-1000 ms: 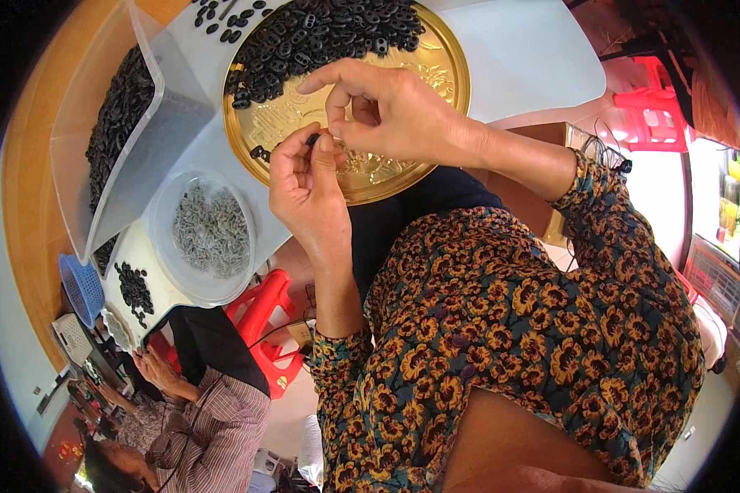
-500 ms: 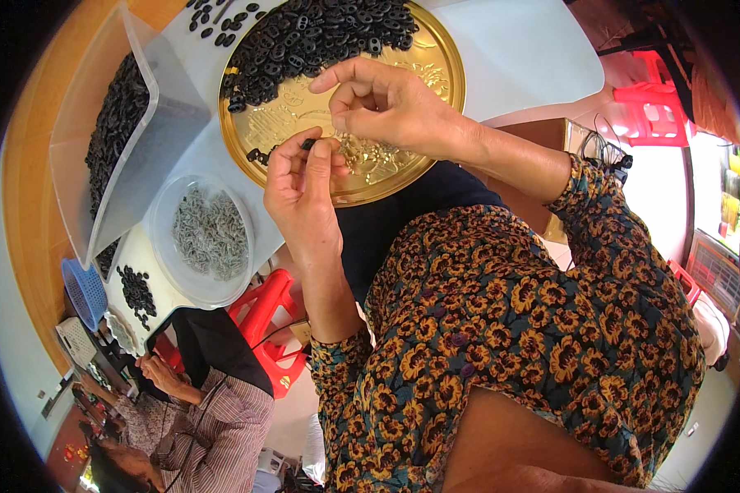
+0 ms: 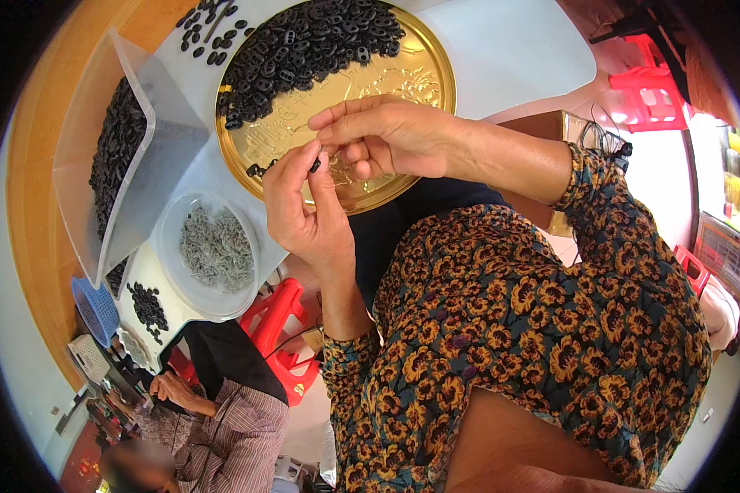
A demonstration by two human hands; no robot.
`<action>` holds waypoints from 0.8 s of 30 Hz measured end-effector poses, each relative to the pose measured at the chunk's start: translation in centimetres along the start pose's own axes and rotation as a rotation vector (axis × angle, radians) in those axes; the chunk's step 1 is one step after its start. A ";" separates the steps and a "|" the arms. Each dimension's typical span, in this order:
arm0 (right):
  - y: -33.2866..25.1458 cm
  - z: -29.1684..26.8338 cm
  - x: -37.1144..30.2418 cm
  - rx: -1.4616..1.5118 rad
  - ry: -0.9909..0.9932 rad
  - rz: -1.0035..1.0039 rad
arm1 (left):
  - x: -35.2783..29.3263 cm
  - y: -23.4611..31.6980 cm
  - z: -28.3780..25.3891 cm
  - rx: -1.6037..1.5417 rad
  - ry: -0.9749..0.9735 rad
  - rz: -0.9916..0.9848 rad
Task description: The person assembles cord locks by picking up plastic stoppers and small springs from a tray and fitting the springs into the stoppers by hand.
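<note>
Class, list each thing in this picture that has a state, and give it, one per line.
Left hand: pinching a small black piece
Right hand: fingers bent, beside the left, grip unclear
Golden tray: partly covered by black pieces
Clear bin: uncovered, holding a dark heap
Round tub: uncovered, holding grey pieces
Blue basket: contents unclear

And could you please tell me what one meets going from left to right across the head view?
Blue basket, round clear tub, left hand, right hand, cardboard box, upper red stool.
</note>
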State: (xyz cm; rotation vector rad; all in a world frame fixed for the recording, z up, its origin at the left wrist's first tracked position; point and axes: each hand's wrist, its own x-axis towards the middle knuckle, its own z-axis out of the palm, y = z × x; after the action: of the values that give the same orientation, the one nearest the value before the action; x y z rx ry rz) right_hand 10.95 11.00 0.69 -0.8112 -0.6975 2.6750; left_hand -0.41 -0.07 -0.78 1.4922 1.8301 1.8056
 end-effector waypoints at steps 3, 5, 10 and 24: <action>0.3 -0.2 0.0 -0.004 -0.050 0.029 | -0.2 0.0 -0.2 0.100 0.027 0.049; 0.1 -0.3 -0.2 -0.035 -0.070 0.028 | -0.2 0.2 -0.1 0.140 0.002 0.068; 0.2 0.1 -0.4 -0.026 -0.105 0.059 | -0.4 -0.3 0.2 0.086 0.057 0.034; -0.7 -1.3 0.2 -0.866 -0.050 -0.580 | -0.3 0.6 -0.9 -0.284 0.000 -0.568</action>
State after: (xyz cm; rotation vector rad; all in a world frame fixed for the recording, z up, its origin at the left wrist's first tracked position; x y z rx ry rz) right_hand 11.59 12.16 0.00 -0.5659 -1.8256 1.8262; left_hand -0.59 -1.01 -0.17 0.7678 1.6776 1.6757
